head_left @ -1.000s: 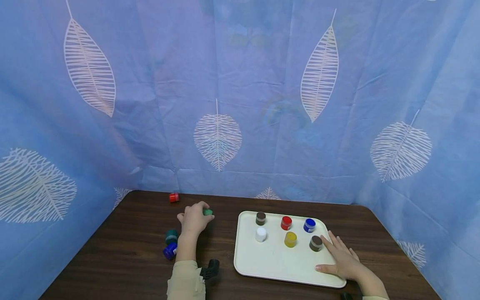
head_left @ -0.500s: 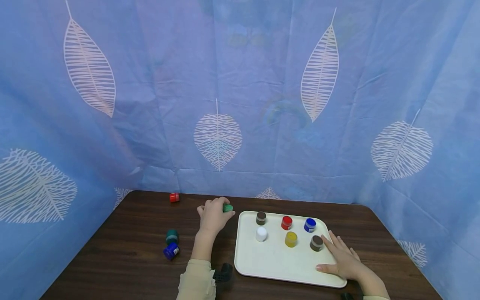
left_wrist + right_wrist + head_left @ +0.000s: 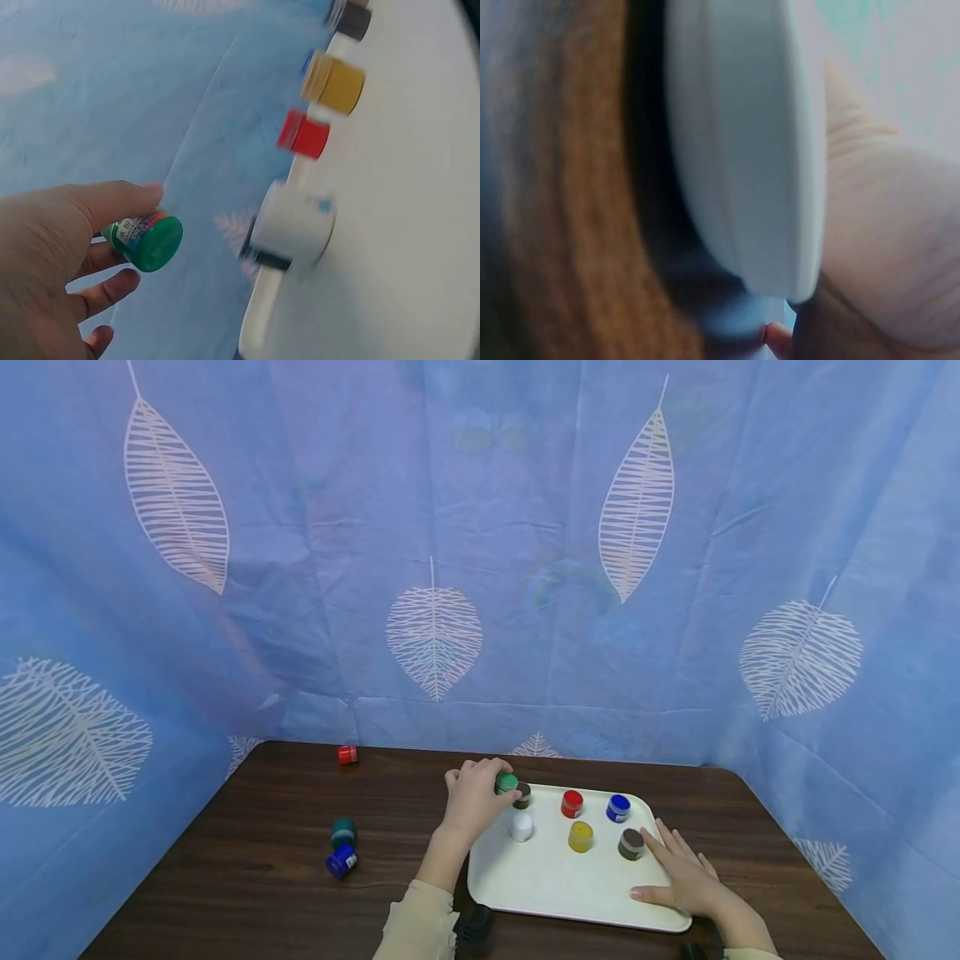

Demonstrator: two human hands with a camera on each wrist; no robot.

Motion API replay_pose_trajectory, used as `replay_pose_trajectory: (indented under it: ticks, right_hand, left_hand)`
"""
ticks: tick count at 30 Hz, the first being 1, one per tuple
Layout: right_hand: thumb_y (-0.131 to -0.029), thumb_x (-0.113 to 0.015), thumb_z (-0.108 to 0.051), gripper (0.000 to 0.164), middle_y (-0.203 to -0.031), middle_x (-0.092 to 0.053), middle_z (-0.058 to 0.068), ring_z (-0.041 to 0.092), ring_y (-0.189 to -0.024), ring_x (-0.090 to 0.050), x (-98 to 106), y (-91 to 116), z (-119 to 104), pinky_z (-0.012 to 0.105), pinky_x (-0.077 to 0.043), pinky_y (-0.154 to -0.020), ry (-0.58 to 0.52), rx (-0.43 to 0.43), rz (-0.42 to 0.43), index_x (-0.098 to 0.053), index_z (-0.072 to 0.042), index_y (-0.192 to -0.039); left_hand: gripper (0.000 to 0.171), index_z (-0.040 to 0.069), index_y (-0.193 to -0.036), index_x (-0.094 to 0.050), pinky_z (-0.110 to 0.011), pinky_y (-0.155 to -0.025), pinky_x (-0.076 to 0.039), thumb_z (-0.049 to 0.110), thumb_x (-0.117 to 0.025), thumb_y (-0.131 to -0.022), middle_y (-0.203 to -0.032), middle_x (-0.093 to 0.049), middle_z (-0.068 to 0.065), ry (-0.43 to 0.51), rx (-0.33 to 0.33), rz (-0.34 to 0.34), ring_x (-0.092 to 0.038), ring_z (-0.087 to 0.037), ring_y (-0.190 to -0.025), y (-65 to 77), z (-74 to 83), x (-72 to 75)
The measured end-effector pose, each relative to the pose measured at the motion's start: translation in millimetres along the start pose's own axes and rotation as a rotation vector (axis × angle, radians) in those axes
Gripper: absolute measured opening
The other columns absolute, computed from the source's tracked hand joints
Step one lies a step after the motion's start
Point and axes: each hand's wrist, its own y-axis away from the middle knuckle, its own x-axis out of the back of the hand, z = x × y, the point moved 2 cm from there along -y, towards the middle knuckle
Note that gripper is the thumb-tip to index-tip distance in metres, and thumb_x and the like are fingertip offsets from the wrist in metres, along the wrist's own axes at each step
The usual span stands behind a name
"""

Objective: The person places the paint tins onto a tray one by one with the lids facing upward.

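Pinching the green pot (image 3: 154, 244) between thumb (image 3: 124, 202) and fingers (image 3: 112, 291) of the left hand (image 3: 474, 797), closed no further than the pot's width, with the lid facing up in the head view. Showing at the far left corner of the tray (image 3: 570, 893), close by the first dark-lidded pot (image 3: 522, 796); from these angles, hard to tell whether inside the rim, or how high above. For a good carry, hold the lid level, squeeze lightly, and ride high enough to clear both the rim and that dark-lidded neighbour. Watch also the white pot (image 3: 522, 827), standing just nearer and easily brushed by the knuckles. If lowering here, choose bare surface toward the near side, well apart from the standing pots, and release only with the base flat. Across at the right edge, find the right hand (image 3: 678, 881) resting spread, fingers nearly straight and pinching nothing, useful perhaps for steadying; beside the index fingertip, the second dark-lidded pot (image 3: 632, 844). Between the hands, mind the red pot (image 3: 572, 803), blue pot (image 3: 618, 808) and yellow pot (image 3: 581, 837), all upright. Left along the counter (image 3: 247, 835), note a teal pot (image 3: 343, 832) close against a tilted dark-blue pot (image 3: 341, 862), and farther back a toppled red pot (image 3: 347, 754), all out of the way.
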Motion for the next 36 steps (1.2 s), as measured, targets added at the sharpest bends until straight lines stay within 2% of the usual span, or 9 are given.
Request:
replay_pose_trajectory:
  ticks: [10,17,22,26,30,36]
  right_hand:
    - [-0.077,-0.073,-0.056,0.105,-0.157,-0.005,0.034,0.06,-0.14,-0.005,1,2,-2,0.082,-0.004,-0.1,-0.006,0.001,0.011,-0.025,-0.002,-0.153]
    - [-0.077,-0.073,-0.057,0.105,-0.157,-0.004,0.033,0.059,-0.141,-0.004,0,1,-2,0.082,-0.004,-0.1,-0.004,-0.005,0.008,-0.024,-0.002,-0.153]
    - [-0.077,-0.072,-0.057,0.105,-0.158,-0.004,0.033,0.059,-0.141,-0.004,1,1,-2,0.081,-0.004,-0.1,0.001,-0.007,0.006,-0.024,-0.003,-0.153]
    - [-0.078,-0.072,-0.058,0.104,-0.157,-0.006,0.033,0.06,-0.14,-0.006,2,2,-3,0.082,-0.006,-0.1,0.022,-0.002,0.013,-0.026,-0.003,-0.153]
    - [-0.077,-0.071,-0.059,0.103,-0.157,-0.007,0.033,0.06,-0.14,-0.007,4,3,-4,0.082,-0.007,-0.099,0.035,-0.003,0.012,-0.027,-0.003,-0.152]
    - [-0.079,-0.071,-0.058,0.101,-0.157,-0.014,0.032,0.061,-0.139,-0.008,8,5,-1,0.082,-0.009,-0.099,0.05,-0.002,0.012,-0.029,-0.001,-0.151]
  left_hand:
    - [0.032,0.027,-0.11,-0.067,-0.042,-0.084,-0.036,0.039,-0.077,-0.082,-0.106,-0.07,0.008,-0.083,-0.125,-0.042,-0.056,-0.017,-0.1,9.3,34.9,-21.1]
    - [0.034,0.03,-0.114,-0.066,-0.035,-0.081,-0.037,0.042,-0.075,-0.084,-0.113,-0.069,0.012,-0.137,-0.238,-0.12,-0.056,-0.013,-0.099,20.7,58.2,-35.5]
    - [0.034,0.032,-0.115,-0.065,-0.035,-0.082,-0.039,0.043,-0.074,-0.084,-0.111,-0.069,0.015,-0.168,-0.313,-0.152,-0.056,-0.008,-0.091,27.5,69.9,-45.1]
    - [0.031,0.033,-0.112,-0.065,-0.031,-0.077,-0.038,0.039,-0.075,-0.084,-0.108,-0.069,0.017,-0.168,-0.364,-0.164,-0.054,-0.005,-0.085,31.4,76.7,-50.7]
    - [0.03,0.033,-0.111,-0.066,-0.026,-0.07,-0.033,0.038,-0.076,-0.083,-0.105,-0.069,0.018,-0.181,-0.397,-0.183,-0.055,-0.004,-0.086,36.0,82.9,-54.7]
    - [0.033,0.033,-0.115,-0.065,-0.027,-0.072,-0.041,0.036,-0.076,-0.084,-0.107,-0.068,0.017,-0.181,-0.412,-0.265,-0.058,-0.004,-0.092,41.4,90.4,-60.8]
